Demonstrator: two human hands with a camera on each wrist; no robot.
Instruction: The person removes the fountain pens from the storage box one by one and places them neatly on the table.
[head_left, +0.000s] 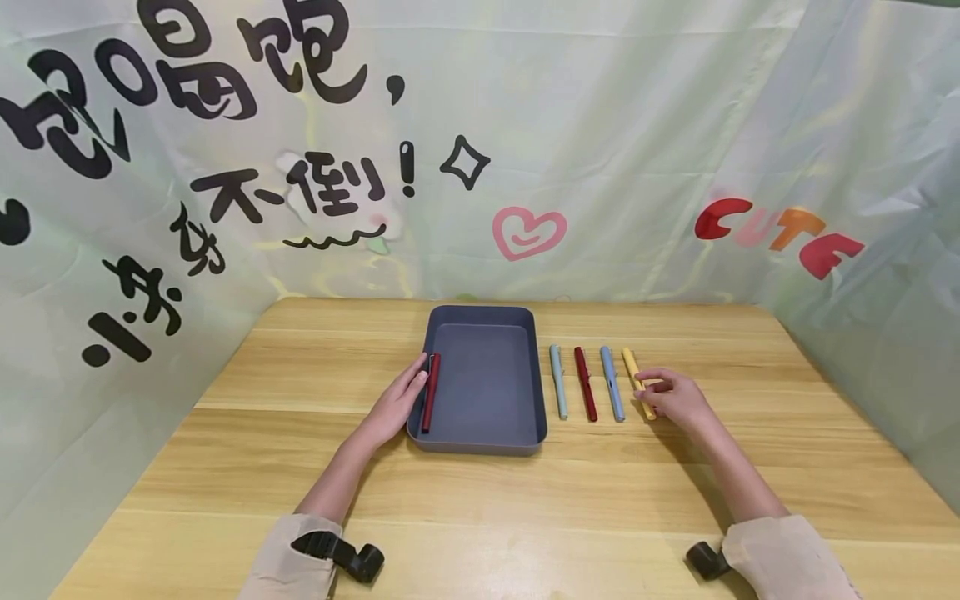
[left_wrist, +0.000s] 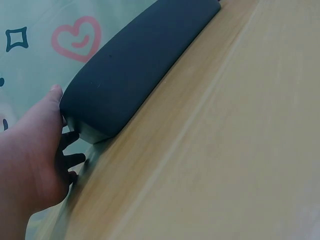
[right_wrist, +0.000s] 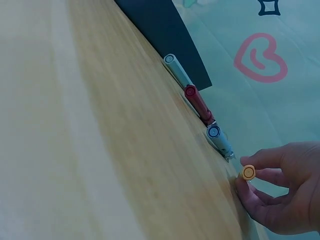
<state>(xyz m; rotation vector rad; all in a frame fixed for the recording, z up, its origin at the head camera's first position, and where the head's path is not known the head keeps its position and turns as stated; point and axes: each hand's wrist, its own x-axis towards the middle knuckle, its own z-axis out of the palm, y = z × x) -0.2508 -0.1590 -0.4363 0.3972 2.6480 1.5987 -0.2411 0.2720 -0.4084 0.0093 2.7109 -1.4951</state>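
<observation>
A dark blue-grey rectangular tray stands mid-table, with a dark red pen lying inside along its left wall. My left hand holds the tray's left side, thumb at the rim and fingers by the outer wall; in the left wrist view the same hand is at the tray's near corner, fingers partly in shadow. At the right end of a row of pens, my right hand pinches a yellow pen between thumb and fingers. The right wrist view shows that pen's round end there.
Between the tray and my right hand lie a pale green pen, another dark red pen and a light blue pen, roughly side by side. A printed cloth surrounds the back and sides of the wooden table.
</observation>
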